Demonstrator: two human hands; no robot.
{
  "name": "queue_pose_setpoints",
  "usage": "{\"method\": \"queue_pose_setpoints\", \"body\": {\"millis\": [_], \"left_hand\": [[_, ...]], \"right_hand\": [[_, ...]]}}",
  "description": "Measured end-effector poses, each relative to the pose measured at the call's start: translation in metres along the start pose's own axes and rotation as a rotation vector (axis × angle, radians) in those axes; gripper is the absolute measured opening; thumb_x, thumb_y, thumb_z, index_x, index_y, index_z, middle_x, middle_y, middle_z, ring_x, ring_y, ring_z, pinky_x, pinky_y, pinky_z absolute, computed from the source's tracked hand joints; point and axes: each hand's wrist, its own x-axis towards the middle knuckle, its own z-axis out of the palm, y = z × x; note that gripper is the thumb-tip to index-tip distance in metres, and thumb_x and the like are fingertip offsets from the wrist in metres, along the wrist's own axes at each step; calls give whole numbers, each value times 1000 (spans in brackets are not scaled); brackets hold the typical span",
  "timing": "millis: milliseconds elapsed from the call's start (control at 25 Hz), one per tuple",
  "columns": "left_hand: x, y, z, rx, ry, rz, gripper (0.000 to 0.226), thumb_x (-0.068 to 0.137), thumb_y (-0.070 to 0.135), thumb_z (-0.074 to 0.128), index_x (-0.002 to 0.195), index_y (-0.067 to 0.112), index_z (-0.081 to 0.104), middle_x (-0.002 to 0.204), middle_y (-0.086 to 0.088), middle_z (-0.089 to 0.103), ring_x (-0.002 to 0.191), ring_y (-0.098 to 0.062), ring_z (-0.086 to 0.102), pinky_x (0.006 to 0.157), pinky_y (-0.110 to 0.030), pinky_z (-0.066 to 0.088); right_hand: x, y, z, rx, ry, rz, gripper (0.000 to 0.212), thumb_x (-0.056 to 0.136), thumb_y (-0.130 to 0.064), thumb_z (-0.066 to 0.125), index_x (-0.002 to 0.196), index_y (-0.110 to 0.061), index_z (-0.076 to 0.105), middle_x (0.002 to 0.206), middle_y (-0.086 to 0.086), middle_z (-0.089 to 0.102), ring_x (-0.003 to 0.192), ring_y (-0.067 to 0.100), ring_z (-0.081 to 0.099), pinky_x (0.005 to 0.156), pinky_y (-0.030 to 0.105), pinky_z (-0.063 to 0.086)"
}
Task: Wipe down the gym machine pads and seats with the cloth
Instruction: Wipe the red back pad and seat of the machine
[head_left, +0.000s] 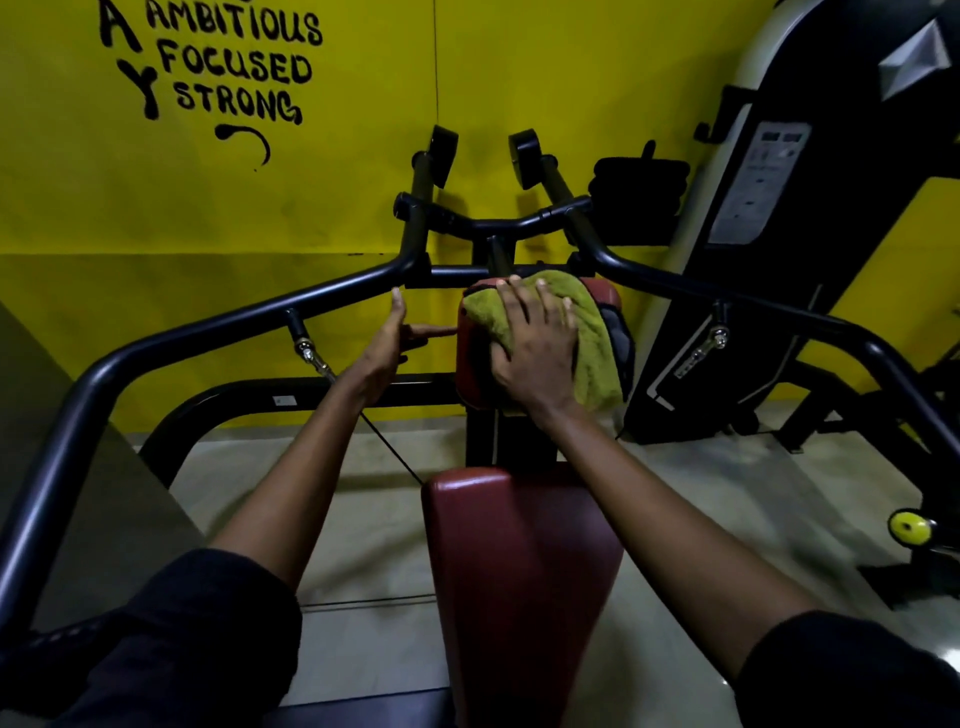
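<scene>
Hands: right hand (537, 345) lies flat, fingers spread and straight, pressing a green terry cloth (592, 332) against the upright red vinyl pad (470, 358); left hand (387, 345) is wide, fingers extended, holding nothing, one fingertip at the pad's left edge.
Cloth position: under the right palm, draped over the pad's top and trailing down past the little-finger side.
Seat: long red vinyl seat (519, 571) lies below and between both forearms, nearer the body than either hand, untouched.
Step in hand: judged to be wiping the upright pad.
Procedure: keep the palm flat and the pressure even; run overlapping strokes from top to bottom; steady the pad's left side with the free hand; regather the trailing cloth so the right flank is covered too.
Not visible: pad face beneath cloth and hand; whether the left fingertip truly makes contact; any dirt or moisture in the dim light; near end of the seat, cut off at the lower edge.
</scene>
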Motion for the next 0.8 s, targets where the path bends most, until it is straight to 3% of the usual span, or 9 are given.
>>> {"method": "queue_pose_setpoints", "body": {"millis": [120,280,440,520,600,680,800], "left_hand": [[14,10,-7,-80,31,-48,103,87,76,-9,103,20,77,137,-11,58,135,-28,43,118,-52,13],[28,24,-5,-106,0,67,102,86,77,-10,113,26,74,128,-3,65,127,-24,52,115,-56,23],[23,20,17,-150,-25,150,85,93,72,0,123,28,67,125,-4,68,119,-19,61,112,-51,32],[20,13,23,-164,16,157,74,93,74,12,126,34,64,131,-5,64,119,-22,61,112,-51,35],[16,5,29,-164,22,172,64,94,73,20,132,39,59,137,-3,58,123,-24,57,110,-48,39],[11,-1,37,-163,38,215,50,98,61,34,140,40,50,141,0,55,124,-19,56,105,-41,45],[6,-10,52,-154,97,277,51,99,37,54,147,40,39,142,1,54,121,-9,57,96,-34,54]], "right_hand": [[2,-18,7,-85,-76,-207,76,79,-39,57,152,-22,41,160,1,36,149,30,27,119,54,18],[-17,-15,20,-203,-105,-336,78,82,-42,59,154,-21,36,165,-1,25,153,27,16,122,52,12],[-44,4,24,-212,-133,-477,72,86,-35,36,157,-23,31,166,-1,22,153,25,18,121,49,17],[-59,22,25,-196,-146,-532,79,81,-32,37,158,-26,26,167,-4,19,153,22,19,121,46,18],[-69,41,24,-209,-154,-471,100,67,-29,54,160,-29,18,168,-6,13,154,20,14,122,42,13],[-68,53,18,-167,-100,-266,114,55,-25,64,160,-27,18,167,-5,15,154,21,14,122,44,12],[-35,57,4,11,-10,-3,100,64,-28,58,159,-23,24,166,-2,21,154,22,14,123,49,11]]}}
